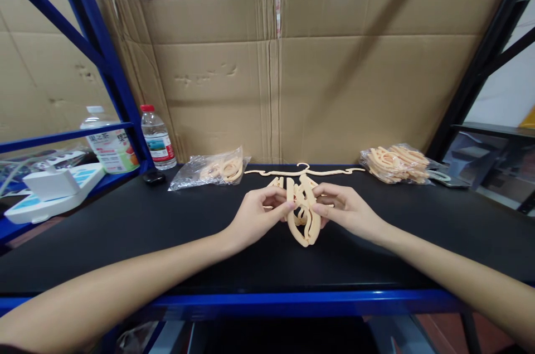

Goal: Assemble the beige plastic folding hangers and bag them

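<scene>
My left hand (261,213) pinches the left side of a folded cream plastic hanger (308,226), its thumb on the front. On the opposite side, my right hand (349,210) grips the same hanger between thumb and fingers. The hanger is held upright over the black table, its arms folded together and their ends pointing down. More cream pieces show behind it, partly hidden by my hands. Farther back, an opened cream hanger (330,172) lies spread flat with its hook toward the cardboard.
A clear bag with cream pieces (213,169) lies back left, a fuller bag (395,163) back right. A red-capped bottle (157,139), black mouse-like object (154,177) and white power strip (54,198) are at left. Cardboard (217,75) walls the back of the black table (167,226).
</scene>
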A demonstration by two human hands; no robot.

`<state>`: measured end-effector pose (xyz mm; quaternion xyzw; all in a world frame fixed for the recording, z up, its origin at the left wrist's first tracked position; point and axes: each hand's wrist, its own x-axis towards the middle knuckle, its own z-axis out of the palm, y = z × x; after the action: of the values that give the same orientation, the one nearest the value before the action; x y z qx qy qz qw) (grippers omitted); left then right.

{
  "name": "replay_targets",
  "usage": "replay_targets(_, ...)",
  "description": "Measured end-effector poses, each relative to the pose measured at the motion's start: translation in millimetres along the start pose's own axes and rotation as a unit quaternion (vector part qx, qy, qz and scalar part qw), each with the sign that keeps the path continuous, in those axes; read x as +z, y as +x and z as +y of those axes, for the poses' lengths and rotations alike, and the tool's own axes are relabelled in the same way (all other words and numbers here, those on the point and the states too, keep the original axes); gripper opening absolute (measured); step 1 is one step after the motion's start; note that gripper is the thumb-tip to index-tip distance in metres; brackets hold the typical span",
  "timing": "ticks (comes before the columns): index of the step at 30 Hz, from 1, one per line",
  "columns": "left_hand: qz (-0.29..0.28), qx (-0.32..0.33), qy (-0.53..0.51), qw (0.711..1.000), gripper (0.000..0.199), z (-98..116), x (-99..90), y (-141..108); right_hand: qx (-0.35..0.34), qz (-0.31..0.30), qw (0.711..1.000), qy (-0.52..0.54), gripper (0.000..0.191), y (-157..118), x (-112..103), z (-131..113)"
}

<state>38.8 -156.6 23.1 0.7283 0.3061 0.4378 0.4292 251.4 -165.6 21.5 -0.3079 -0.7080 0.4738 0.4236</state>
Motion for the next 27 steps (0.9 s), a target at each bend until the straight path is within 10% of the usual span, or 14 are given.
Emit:
replay_targets(17,-0.017,0.018,0.093,0.995,0.032,-6,-4.3,3,0.023,0.088,0.995,-0.043,0.048,10,-27,1)
replay_targets(27,-0.268,0.146,0.387,0.870,0.052,-3,-5.8,-13,0.177,0.140,0.954,-0.197,0.043,19,-103,32)
